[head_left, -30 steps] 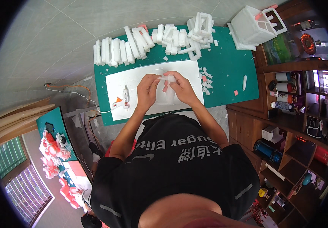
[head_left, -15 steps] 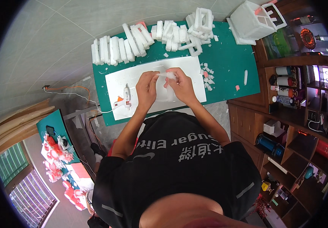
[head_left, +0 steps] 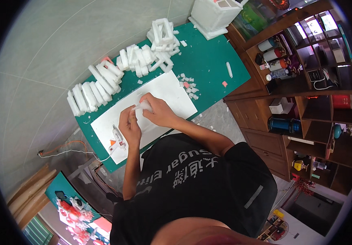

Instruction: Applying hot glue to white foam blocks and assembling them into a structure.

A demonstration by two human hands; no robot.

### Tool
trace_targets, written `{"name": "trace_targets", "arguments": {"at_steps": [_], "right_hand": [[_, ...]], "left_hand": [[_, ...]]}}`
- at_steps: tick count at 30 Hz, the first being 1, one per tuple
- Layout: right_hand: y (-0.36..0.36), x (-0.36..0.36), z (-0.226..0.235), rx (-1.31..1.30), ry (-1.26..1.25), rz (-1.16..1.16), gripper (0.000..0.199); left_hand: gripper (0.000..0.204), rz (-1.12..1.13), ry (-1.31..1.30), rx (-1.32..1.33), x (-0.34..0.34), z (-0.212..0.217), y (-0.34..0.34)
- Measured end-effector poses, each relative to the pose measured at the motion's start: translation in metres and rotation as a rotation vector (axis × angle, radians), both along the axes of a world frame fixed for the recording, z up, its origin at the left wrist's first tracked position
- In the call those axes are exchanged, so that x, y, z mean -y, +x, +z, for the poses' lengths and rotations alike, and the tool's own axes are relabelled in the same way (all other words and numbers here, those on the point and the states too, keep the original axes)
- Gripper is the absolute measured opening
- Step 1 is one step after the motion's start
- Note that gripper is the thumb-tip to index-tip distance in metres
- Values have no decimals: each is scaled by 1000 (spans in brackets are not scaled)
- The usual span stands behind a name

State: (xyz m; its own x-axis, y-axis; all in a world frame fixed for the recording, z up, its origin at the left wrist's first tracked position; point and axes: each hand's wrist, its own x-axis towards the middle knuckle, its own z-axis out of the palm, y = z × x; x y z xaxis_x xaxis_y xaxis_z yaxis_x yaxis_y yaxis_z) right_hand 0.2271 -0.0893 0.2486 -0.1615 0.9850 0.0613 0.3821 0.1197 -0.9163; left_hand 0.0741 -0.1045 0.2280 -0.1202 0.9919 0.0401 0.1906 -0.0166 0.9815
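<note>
- On the white rectangular foam sheet, which lies on the green cutting mat, both hands meet over a small white foam piece.
- The right hand has its grip closed on that piece, fingers pinching it from above.
- The left hand touches the piece's near end; how tight its grip is cannot be told.
- Left of the sheet's near corner rests a white-and-orange glue gun, its cord trailing off the mat.
- Beyond the sheet lie rows of white foam strips; small white foam crumbs lie scattered at its right edge.
</note>
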Motion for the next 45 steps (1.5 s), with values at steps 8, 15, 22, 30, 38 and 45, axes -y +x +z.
{"name": "trace_targets", "arguments": {"at_steps": [8, 15, 22, 30, 38, 45], "right_hand": [[4, -3, -10, 58, 93, -43, 27], [11, -5, -20, 161, 74, 12, 24], [19, -2, -4, 483, 12, 41, 19], [28, -5, -14, 191, 117, 245, 19], [37, -12, -8, 134, 109, 442, 20], [42, -20, -16, -77, -231, 583, 21]], "left_hand": [[23, -194, 365, -432, -13, 10, 5], [29, -361, 482, -768, -19, 18, 12], [24, -511, 462, -795, -24, 19, 10], [22, -600, 406, -567, -25, 31, -6], [19, -686, 248, -465, -27, 29, -15], [17, -707, 230, -391, -26, 24, -17]]}}
